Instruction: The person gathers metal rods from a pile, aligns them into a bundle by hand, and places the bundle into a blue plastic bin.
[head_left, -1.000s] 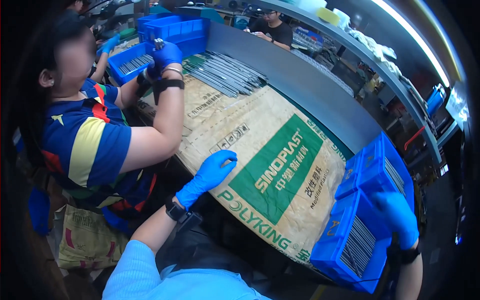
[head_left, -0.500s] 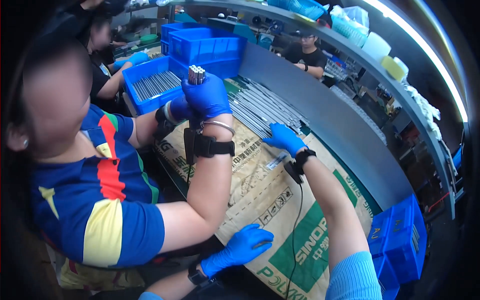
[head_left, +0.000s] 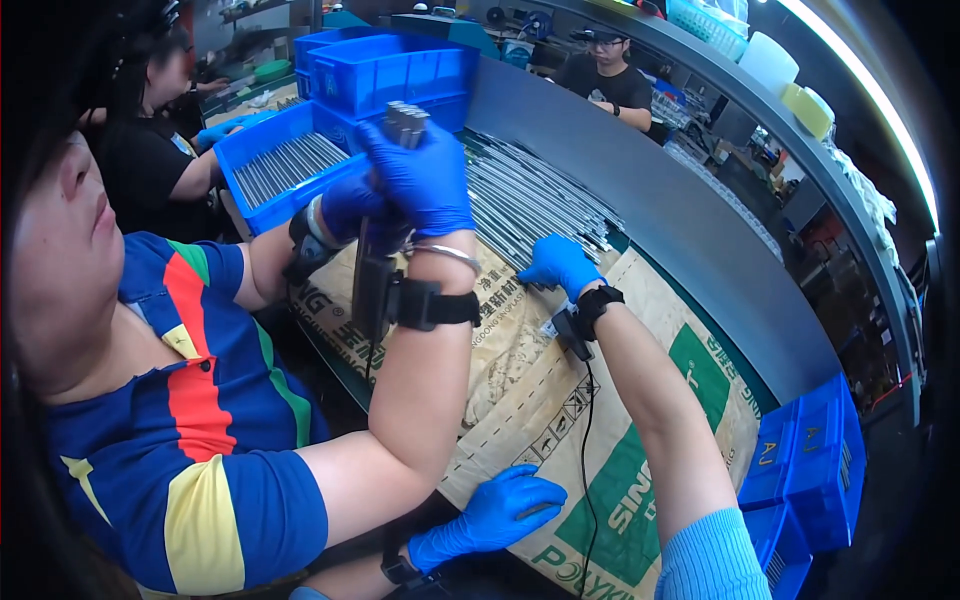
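My right hand [head_left: 562, 266], in a blue glove, is at the near ends of a spread of thin grey metal rods [head_left: 530, 195]. Its thumb is stretched out and its other fingertips bend down beside the rods; no rod shows lifted in it. My left hand [head_left: 495, 512], also blue-gloved, rests at the near edge of a printed sack [head_left: 520, 410], fingers loosely extended, holding nothing visible. At left, a co-worker's gloved hands [head_left: 425, 185] hold up a bundle of short-looking rod ends [head_left: 405, 120], the lower part hidden by the gloves.
A blue crate [head_left: 285, 170] of rods stands at far left, with stacked blue bins [head_left: 390, 80] behind. A grey metal panel [head_left: 650, 180] borders the table. More blue bins [head_left: 810, 460] stand at right. The co-worker's bent arm [head_left: 420, 390] reaches across the left side. A black cable [head_left: 590, 440] crosses the sack.
The whole view has shifted slightly. My right hand has drawn its fingers in a little at the rod ends. The co-worker's bundle has tilted; my left hand stays on the sack's edge.
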